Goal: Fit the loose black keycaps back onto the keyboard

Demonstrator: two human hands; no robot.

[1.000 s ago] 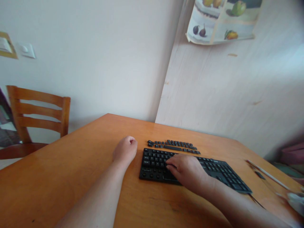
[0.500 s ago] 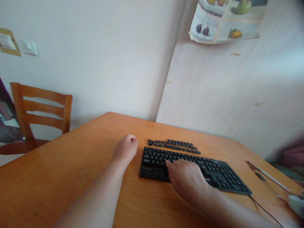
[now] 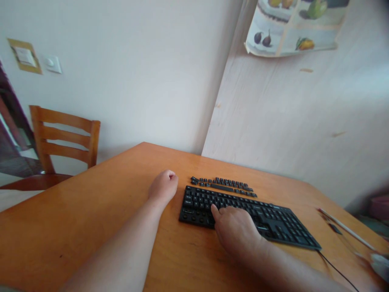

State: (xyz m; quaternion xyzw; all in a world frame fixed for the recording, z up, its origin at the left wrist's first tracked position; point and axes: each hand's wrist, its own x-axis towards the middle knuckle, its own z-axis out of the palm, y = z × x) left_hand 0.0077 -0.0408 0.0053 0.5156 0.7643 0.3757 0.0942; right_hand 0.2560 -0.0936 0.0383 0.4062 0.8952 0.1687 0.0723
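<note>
A black keyboard [image 3: 285, 221] lies on the wooden table, with several keycaps gone from its lower left rows. My right hand [image 3: 238, 229] rests over its near middle, palm down. The index finger is stretched out, its tip at the keys; the other fingers are tucked partly out of sight, and I see nothing held. Left of the keyboard, my left hand [image 3: 164, 186] is closed in a fist on the table, apart from the keys. Whatever the fist may hold is hidden. Loose black keycaps [image 3: 231, 182] are laid out in rows behind the keyboard, with a long space bar [image 3: 222, 187] among them.
A cable [image 3: 336, 267] runs from the keyboard's right corner. Farther right are a thin pale stick [image 3: 349, 231], a small dark piece [image 3: 335, 228] and a whitish bundle [image 3: 379, 263]. A wooden chair [image 3: 65, 136] stands at the left, beside the table [image 3: 127, 170]. A wall is behind.
The view has turned slightly left. My right index finger now shows more clearly stretched out at the keys. My left fist stays closed beside the keyboard.
</note>
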